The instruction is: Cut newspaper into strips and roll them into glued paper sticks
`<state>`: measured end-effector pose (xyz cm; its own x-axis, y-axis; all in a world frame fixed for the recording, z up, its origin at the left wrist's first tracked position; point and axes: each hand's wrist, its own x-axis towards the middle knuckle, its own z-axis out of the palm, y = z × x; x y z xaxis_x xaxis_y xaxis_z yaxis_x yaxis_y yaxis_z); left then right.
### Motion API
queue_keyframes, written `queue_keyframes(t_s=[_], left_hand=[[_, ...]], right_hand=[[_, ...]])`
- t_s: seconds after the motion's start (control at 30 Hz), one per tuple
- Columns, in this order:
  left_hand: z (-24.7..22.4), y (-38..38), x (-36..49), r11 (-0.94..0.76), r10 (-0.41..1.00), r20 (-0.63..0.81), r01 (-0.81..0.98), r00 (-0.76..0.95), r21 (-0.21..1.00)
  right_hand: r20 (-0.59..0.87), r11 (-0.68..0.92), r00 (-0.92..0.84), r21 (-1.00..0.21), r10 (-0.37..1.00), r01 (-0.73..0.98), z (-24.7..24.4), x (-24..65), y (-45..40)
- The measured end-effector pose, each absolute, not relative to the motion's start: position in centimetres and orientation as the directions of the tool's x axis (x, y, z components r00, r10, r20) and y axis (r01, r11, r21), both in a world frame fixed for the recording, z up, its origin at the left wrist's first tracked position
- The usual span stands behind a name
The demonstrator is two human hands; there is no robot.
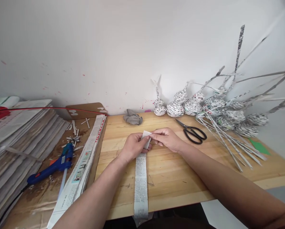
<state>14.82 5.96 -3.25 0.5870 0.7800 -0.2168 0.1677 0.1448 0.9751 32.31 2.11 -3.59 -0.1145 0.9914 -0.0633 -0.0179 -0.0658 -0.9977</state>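
A long newspaper strip (141, 184) runs from my hands down over the table's front edge. My left hand (135, 145) grips the strip near its upper end, thumb on top and fingers beneath. At the top corner of the same end, my right hand (165, 138) pinches the paper between thumb and fingers. Both hands are close together, just above the wooden table (118, 165). Black-handled scissors (192, 132) lie to the right of my right hand. A crumpled grey cloth (132, 117) sits beyond my left hand.
Woven paper gourd shapes (174, 109) line the wall at the right, some with long sticks poking out. Thin rolled paper sticks (230, 143) lie before them. At left are a blue glue gun (61, 163), cut newspaper strips (82, 171) and a tall newspaper stack (20, 152).
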Motion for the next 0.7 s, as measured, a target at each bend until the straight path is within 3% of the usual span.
queue_keyframes(t_s=[0.7], left_hand=[[-2.99, 5.72, 14.72, 0.134, 0.777, -0.226, 0.196, 0.587, 0.971]], right_hand=[[-0.081, -0.085, -0.126, -0.996, 0.989, -0.029, -3.47, 32.4, 2.2]])
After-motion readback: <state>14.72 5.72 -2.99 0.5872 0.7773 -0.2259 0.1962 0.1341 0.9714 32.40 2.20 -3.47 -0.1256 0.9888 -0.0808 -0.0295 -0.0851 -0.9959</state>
